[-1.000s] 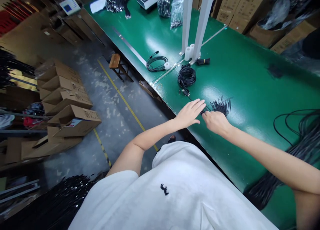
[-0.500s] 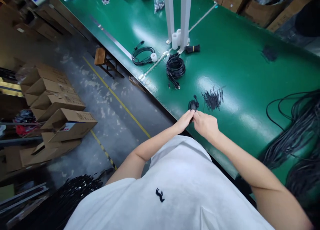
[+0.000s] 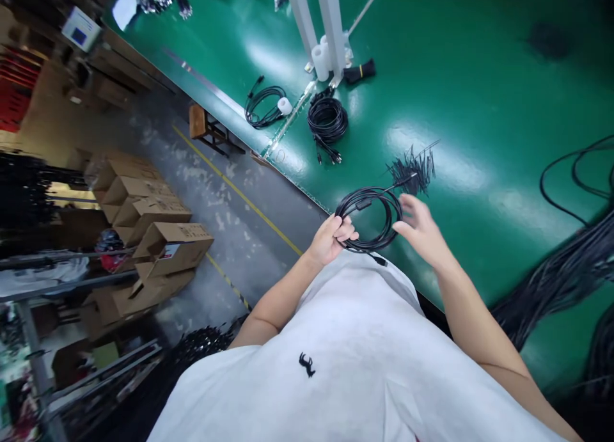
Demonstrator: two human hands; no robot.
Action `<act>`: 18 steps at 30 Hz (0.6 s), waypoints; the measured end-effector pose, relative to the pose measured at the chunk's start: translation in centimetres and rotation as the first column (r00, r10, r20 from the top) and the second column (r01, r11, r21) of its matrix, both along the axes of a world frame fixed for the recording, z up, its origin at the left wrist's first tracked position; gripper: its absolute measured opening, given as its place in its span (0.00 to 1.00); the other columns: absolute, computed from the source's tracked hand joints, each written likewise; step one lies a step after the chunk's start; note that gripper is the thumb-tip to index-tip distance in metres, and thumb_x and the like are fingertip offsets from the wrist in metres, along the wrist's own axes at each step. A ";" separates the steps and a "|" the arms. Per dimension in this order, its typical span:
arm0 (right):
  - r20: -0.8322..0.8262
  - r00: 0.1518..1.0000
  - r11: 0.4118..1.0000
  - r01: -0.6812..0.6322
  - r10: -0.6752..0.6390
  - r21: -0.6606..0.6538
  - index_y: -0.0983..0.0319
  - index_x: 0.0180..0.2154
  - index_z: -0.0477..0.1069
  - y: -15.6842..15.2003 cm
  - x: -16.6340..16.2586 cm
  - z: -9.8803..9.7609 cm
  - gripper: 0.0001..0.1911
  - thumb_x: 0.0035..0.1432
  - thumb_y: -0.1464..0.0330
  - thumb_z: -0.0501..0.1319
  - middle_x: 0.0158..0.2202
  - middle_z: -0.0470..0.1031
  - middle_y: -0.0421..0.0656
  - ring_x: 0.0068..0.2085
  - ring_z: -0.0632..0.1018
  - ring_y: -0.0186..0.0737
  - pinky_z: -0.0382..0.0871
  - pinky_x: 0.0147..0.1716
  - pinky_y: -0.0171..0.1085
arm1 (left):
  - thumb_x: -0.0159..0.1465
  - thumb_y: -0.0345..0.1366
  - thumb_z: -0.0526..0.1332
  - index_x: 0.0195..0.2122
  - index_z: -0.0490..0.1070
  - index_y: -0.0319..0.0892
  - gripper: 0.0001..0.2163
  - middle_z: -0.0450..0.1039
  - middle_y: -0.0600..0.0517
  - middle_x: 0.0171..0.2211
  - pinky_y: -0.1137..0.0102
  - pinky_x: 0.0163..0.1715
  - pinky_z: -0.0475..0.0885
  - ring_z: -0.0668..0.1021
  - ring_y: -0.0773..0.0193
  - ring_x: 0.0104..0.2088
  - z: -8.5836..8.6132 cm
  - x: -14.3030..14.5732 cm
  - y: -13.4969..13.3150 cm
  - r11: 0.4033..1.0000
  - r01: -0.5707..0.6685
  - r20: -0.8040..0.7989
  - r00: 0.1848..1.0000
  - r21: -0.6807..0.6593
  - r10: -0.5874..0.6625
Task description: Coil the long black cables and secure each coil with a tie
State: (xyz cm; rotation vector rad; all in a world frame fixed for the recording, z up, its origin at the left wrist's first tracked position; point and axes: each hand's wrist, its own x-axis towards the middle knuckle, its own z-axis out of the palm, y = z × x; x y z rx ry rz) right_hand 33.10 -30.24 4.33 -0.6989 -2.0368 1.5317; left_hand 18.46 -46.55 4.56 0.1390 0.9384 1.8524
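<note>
A coiled black cable (image 3: 371, 244) is held up over the table's near edge, opened into a ring with its connector ends sticking out. My left hand (image 3: 330, 238) has its fingers wrapped round the left side of this ring. At the opposite side is my right hand (image 3: 422, 229), thumb and fingers apart; the thumb tip is close to the loops, and I cannot tell if it touches them. Just beyond that hand, a loose pile of short thin black ties (image 3: 416, 168) lies on the table.
The green table (image 3: 460, 96) carries a finished-looking cable coil (image 3: 328, 119), another coil (image 3: 265, 107) with a white roll, and a black bundle (image 3: 359, 71) with a yellow band. White posts (image 3: 330, 26) rise behind. Long cables (image 3: 551, 288) heap at right. Cardboard boxes (image 3: 175, 247) and a stool (image 3: 197, 121) stand left.
Both hands were together on a compact bunched cable at the table edge. Now the cable is spread into a wide ring, and my right hand has moved apart to the right. The view has shifted.
</note>
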 end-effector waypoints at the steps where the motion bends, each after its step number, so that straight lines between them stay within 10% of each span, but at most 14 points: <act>1: -0.022 0.997 0.987 -0.076 0.073 -0.144 0.57 0.52 0.66 -0.2 -0.6 -0.7 0.32 0.52 0.47 0.65 0.41 0.73 0.45 0.41 0.77 0.44 0.73 0.43 0.45 | 0.66 0.43 0.62 0.32 0.71 0.39 0.12 0.46 0.62 0.18 0.73 0.32 0.68 0.57 0.75 0.20 0.0 -0.4 0.1 1.000 0.015 0.020 1.000 0.013 -0.015; 6: -0.070 0.993 0.911 0.055 -0.091 -0.408 0.57 0.36 0.64 -2.4 -4.9 -3.5 0.20 0.60 0.47 0.59 0.22 0.61 0.34 0.22 0.69 0.34 0.76 0.33 0.42 | 0.62 0.42 0.68 0.40 0.68 0.43 0.12 0.54 0.62 0.22 0.73 0.35 0.70 0.61 0.76 0.21 -2.0 -2.3 1.7 0.999 0.003 0.018 1.000 0.040 -0.004; 10: -0.059 0.987 0.888 0.105 -0.147 -0.447 0.57 0.40 0.65 -1.1 -8.6 -3.6 0.25 0.56 0.43 0.61 0.27 0.69 0.36 0.26 0.73 0.34 0.77 0.35 0.40 | 0.64 0.43 0.65 0.35 0.63 0.43 0.13 0.49 0.63 0.22 0.78 0.25 0.63 0.55 0.77 0.19 -2.4 -5.3 5.0 0.991 -0.130 0.057 0.990 -0.021 0.131; 14: -0.080 0.965 0.878 0.191 -0.249 -0.438 0.58 0.51 0.66 2.3 -10.9 -2.4 0.28 0.58 0.45 0.60 0.44 0.75 0.44 0.41 0.78 0.35 0.75 0.46 0.39 | 0.66 0.42 0.63 0.35 0.65 0.42 0.10 0.47 0.62 0.22 0.78 0.25 0.62 0.56 0.78 0.18 0.4 -12.3 10.4 0.977 -0.200 0.027 0.980 0.074 0.199; 18: 0.037 0.923 0.836 0.364 -0.384 -0.411 0.60 0.45 0.73 2.9 -9.6 -3.5 0.23 0.53 0.52 0.65 0.40 0.76 0.45 0.38 0.77 0.35 0.75 0.43 0.37 | 0.70 0.41 0.57 0.37 0.68 0.41 0.09 0.47 0.63 0.22 0.79 0.28 0.64 0.56 0.78 0.18 1.6 -22.1 16.4 0.949 -0.297 -0.037 0.953 0.105 0.302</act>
